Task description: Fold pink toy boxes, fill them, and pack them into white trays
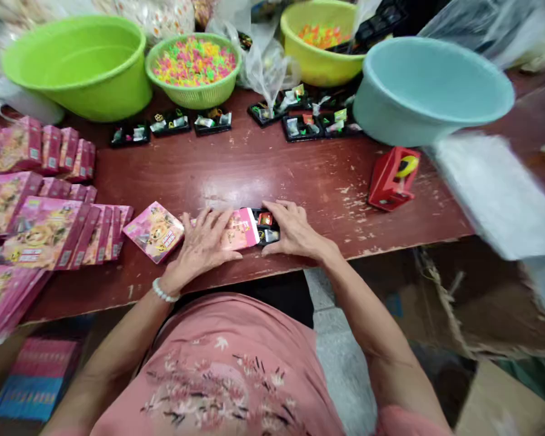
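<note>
Pink box (241,230) lies flat near the front edge of the table (309,166), its right end open, with a black tray (269,235) part-way out of it. Left hand (204,239): half open, fingers spread over the box top, thumb along the near side, holding it. Right hand (295,230): curved half open, thumb and fingers astride the tray's outer end, gripping it. Second box (154,232) sits just left of the left hand; red tape dispenser (393,180) stands farther right.
</note>
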A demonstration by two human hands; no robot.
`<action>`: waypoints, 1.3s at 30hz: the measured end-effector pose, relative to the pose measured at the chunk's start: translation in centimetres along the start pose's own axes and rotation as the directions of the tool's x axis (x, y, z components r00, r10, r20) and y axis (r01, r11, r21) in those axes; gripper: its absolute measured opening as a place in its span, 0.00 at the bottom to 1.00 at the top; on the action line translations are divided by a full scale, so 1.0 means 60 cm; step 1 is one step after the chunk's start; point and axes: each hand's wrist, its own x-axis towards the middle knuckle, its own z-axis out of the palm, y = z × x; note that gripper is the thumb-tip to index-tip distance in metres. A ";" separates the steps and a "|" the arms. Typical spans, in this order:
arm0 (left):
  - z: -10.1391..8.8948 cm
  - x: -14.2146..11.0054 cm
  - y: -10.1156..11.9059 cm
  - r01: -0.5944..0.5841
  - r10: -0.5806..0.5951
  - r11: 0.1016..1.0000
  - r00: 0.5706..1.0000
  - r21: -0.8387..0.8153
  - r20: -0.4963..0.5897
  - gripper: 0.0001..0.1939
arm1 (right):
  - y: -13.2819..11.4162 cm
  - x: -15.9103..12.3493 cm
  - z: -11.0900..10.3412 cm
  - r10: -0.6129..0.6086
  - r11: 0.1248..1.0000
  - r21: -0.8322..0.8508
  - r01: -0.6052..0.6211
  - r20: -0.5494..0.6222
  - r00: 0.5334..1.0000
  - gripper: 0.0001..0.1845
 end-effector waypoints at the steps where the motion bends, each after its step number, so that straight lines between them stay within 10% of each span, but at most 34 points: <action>1: 0.002 0.002 -0.002 0.000 0.000 1.000 1.000 -0.006 0.003 0.53 | -0.001 0.001 0.002 -0.015 1.000 0.000 0.015 -0.006 1.000 0.69; 11: 0.023 0.021 -0.013 -0.101 0.103 0.993 0.994 -0.057 0.022 0.53 | 0.001 0.012 0.008 -0.180 0.970 0.157 0.188 -0.064 0.982 0.72; 18: 0.028 0.012 -0.010 -0.098 0.097 0.995 0.995 -0.035 -0.022 0.51 | 0.015 -0.039 0.015 0.263 0.846 0.522 -0.105 -0.238 0.935 0.17; 23: 0.029 0.014 -0.002 -0.099 0.098 0.995 0.995 -0.032 -0.019 0.50 | -0.020 -0.017 0.042 0.362 0.794 0.577 -0.194 -0.192 0.912 0.04; 32: 0.030 -0.030 0.012 -0.167 0.135 0.973 0.971 -0.158 -0.196 0.39 | -0.100 -0.040 0.037 0.111 0.047 0.981 -0.190 0.184 0.977 0.22; 36: 0.009 -0.068 0.020 -0.214 -0.043 0.828 0.897 -0.519 -0.439 0.21 | -0.135 -0.067 0.010 0.297 0.217 0.976 0.035 -0.100 0.950 0.19; 39: -0.009 -0.096 0.035 -0.096 -0.322 0.526 0.898 -0.845 -0.302 0.20 | -0.162 -0.077 0.018 0.350 0.358 0.924 0.137 -0.269 0.897 0.24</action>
